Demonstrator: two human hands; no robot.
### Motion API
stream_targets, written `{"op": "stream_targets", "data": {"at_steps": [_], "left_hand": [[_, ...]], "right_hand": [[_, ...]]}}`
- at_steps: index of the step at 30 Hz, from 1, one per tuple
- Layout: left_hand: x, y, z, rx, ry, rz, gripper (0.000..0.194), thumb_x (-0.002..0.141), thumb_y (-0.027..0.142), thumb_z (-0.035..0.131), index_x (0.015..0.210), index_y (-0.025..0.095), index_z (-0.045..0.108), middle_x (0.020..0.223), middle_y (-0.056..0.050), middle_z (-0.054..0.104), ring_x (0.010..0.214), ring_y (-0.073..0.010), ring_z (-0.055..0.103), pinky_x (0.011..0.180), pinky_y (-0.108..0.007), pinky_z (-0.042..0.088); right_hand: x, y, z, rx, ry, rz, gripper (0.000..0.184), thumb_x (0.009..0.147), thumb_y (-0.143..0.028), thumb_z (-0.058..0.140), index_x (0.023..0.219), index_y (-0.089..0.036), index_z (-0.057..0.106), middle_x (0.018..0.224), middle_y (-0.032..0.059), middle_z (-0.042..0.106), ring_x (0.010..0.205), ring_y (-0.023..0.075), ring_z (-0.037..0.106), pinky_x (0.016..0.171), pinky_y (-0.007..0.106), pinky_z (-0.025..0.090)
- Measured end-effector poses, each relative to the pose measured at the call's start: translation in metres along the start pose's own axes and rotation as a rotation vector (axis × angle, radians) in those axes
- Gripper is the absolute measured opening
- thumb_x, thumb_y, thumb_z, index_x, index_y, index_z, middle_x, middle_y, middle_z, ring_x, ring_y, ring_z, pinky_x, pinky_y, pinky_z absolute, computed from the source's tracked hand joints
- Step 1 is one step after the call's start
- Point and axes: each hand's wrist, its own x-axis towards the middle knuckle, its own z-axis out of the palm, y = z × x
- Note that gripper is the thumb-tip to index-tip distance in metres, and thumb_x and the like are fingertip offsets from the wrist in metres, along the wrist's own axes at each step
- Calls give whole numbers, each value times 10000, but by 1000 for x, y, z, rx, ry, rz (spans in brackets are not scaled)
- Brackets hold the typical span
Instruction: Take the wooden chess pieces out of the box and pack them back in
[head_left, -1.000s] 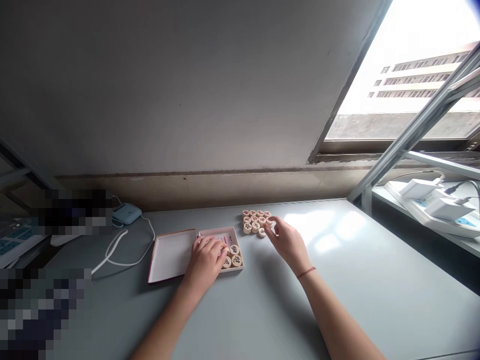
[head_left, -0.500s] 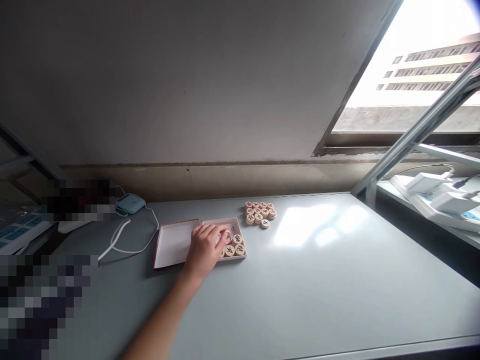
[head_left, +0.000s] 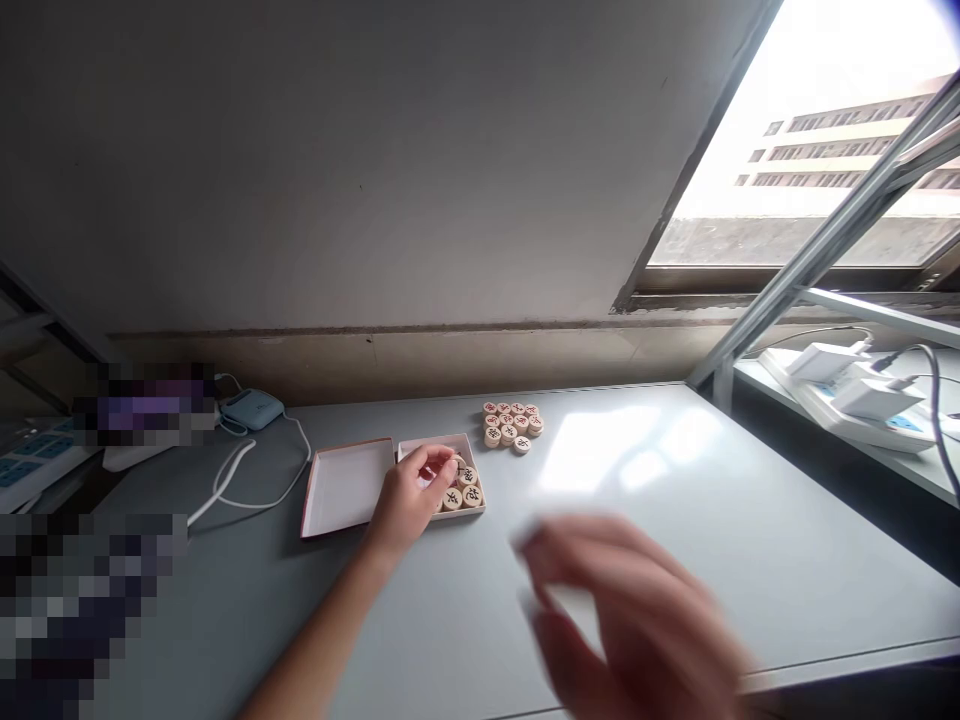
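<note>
My left hand is over the right half of an open white box, with thumb and fingertips pinched on a round wooden Chinese chess piece. Below and beside the fingers lie several pieces with dark characters in the box; part of the inside is hidden by the hand. My right hand is low in the front right, blurred by motion, its thumb and fingers apart with nothing visible between them. Stacked Chinese chess pieces stand in rows on the table to the box's right, some marked in red.
The box's lid half lies flat at the left. A blue device with a white cable sits at the back left. Chargers stand on a power strip at the right, behind a metal frame.
My right hand has come into view at the front right. The left hand stays at the box, its fingers slightly shifted, and a piece now shows at its fingertips. The view has turned slightly right.
</note>
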Motion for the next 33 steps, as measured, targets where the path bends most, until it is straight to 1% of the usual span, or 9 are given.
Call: {"op": "stream_targets", "data": {"at_steps": [3,6,11,14,16,18,21,25,33], "left_hand": [[-1,4,0,-215,-56,-110,253,837,434,571,895,190,610,828,-26,690,799,-171,667,701,-267,533],[-2,3,1,-261,-93,-146,275,824,459,593,862,188,601,783,-18,677,778,-169,660,657,-255,527],[-3,-1,4,-308,-172,-124,288,826,474,589,868,189,591,789,-22,685,763,-169,660,677,-271,532],[-2,-3,7,-273,-136,-130,294,825,473,576,901,190,599,804,-28,689,785,-179,662,700,-280,532],[-1,-5,7,-234,-69,-147,300,836,468,543,940,193,609,850,-35,695,814,-185,665,736,-293,532],[1,-9,6,-171,11,-147,295,845,448,514,956,199,625,920,-46,698,842,-190,663,772,-308,528],[5,-16,0,-69,102,-106,260,841,399,504,928,205,654,982,-54,696,885,-203,651,815,-326,512],[8,-23,-7,-30,154,-102,249,839,378,507,928,208,665,991,-55,700,890,-205,646,833,-329,498],[9,-23,-9,57,130,-90,258,855,374,475,944,215,657,989,-50,700,874,-198,647,828,-326,498]], "right_hand": [[57,3,9,-131,-66,0,278,885,-250,565,1160,-291,587,1148,79,617,987,232,600,818,422,548],[77,6,19,-157,-83,-21,217,890,-180,522,1077,-252,604,1092,67,653,918,208,606,761,373,557],[69,16,32,-156,-15,31,158,881,-186,525,1007,-215,617,1068,94,654,904,205,614,753,343,539],[72,31,32,-70,-39,56,151,884,-209,502,977,-213,623,965,78,685,832,182,633,718,312,535],[78,52,28,-2,-15,172,145,872,-272,508,924,-208,627,914,73,698,779,176,652,654,289,534],[84,79,20,14,39,391,191,849,-362,518,871,-204,622,847,60,705,694,177,662,562,272,515],[87,118,12,-156,63,546,209,801,-393,536,856,-210,621,878,54,710,658,183,649,577,291,488],[77,142,12,-327,-10,499,169,817,-358,499,871,-243,611,837,17,696,588,154,582,576,277,439],[68,147,19,-399,-14,407,217,819,-358,500,951,-232,617,918,42,667,550,131,538,582,267,438]]}}
